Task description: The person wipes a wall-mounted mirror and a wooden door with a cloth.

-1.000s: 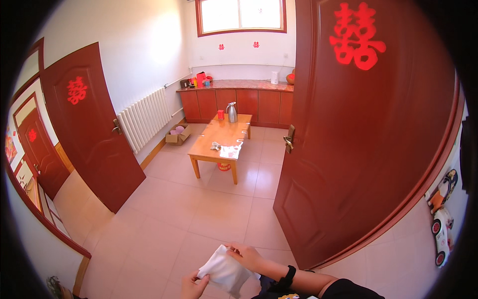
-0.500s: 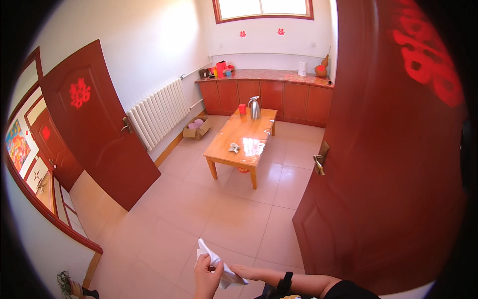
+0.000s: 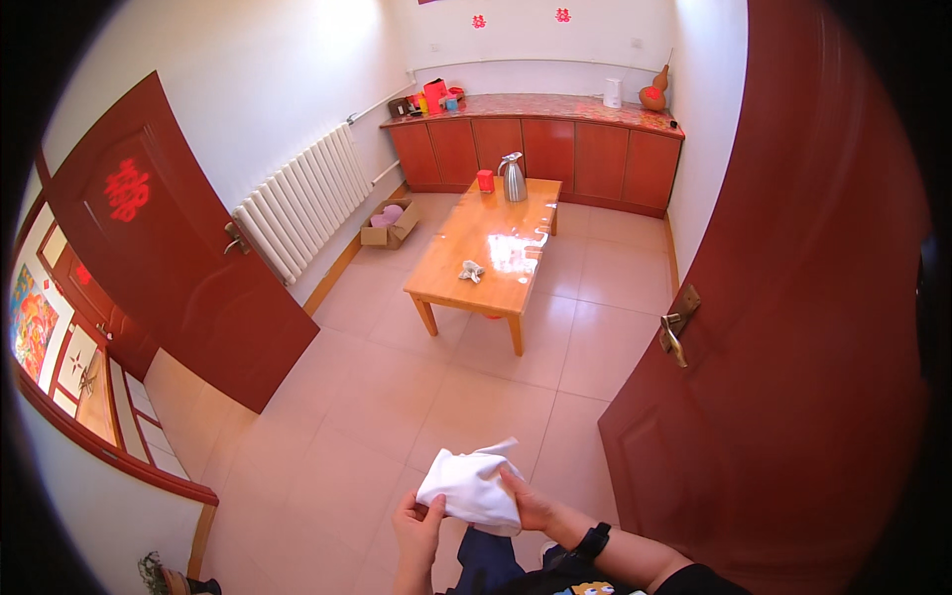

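Observation:
A white cloth (image 3: 468,488), loosely folded and wrinkled, is held up between my two hands at the bottom of the head view. My left hand (image 3: 418,524) pinches its lower left corner, thumb on top. On the cloth's right side, my right hand (image 3: 532,503) grips the edge with the thumb in front; some of its fingers are hidden behind the fabric. A dark band circles my right wrist. Beyond the hands, a crumpled pale thing (image 3: 471,271) lies on a low wooden table (image 3: 451,260), too small to make out.
A metal jug (image 3: 513,180) and a red box (image 3: 485,180) stand on the table. An open red-brown door (image 3: 793,377) is close on my right, another door (image 3: 188,248) on my left. A cardboard box (image 3: 379,237) sits by the radiator (image 3: 297,208). Cabinets (image 3: 548,157) line the back wall.
The cloth, earlier narrow and bunched, now spreads wider between my hands and is higher. My right hand has swung up and right onto its edge. The whole view has shifted slightly.

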{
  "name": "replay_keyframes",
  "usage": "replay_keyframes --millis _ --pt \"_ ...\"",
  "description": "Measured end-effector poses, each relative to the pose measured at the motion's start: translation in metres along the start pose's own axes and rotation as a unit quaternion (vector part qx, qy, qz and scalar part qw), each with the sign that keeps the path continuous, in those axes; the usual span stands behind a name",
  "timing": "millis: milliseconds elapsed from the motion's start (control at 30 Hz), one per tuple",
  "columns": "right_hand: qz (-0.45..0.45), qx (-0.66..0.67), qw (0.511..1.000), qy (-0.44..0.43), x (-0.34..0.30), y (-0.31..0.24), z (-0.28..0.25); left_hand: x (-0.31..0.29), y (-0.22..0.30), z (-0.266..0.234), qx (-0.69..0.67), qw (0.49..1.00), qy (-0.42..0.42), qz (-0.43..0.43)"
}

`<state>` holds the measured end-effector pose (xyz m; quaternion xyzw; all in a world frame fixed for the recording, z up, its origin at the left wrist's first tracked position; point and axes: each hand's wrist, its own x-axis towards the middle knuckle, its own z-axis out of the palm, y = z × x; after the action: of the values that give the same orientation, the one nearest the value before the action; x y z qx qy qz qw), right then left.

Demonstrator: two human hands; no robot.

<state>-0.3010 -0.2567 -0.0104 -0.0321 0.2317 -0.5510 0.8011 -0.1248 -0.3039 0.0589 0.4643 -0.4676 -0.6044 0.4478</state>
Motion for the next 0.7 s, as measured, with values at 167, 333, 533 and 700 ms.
replay_keyframes --millis 167,333,533,700 --pt "-0.028 -0.142 0.987 0.068 0.051 -0.031 0.011 0.092 -0.026 -0.051 0.089 0.982 -0.157 -0.048" --pt "-0.007 -0.309 0.945 0.107 0.116 -0.039 0.065 0.169 -0.02 -0.082 0.131 0.963 -0.226 -0.058" --pt "0.03 -0.506 0.862 0.008 0.191 -0.049 0.126 0.248 -0.016 -0.127 -0.257 0.824 -0.364 -0.351" --pt "-0.029 -0.426 0.901 0.074 0.25 -0.049 0.104 0.273 0.003 -0.155 -0.227 0.935 -0.184 -0.2"
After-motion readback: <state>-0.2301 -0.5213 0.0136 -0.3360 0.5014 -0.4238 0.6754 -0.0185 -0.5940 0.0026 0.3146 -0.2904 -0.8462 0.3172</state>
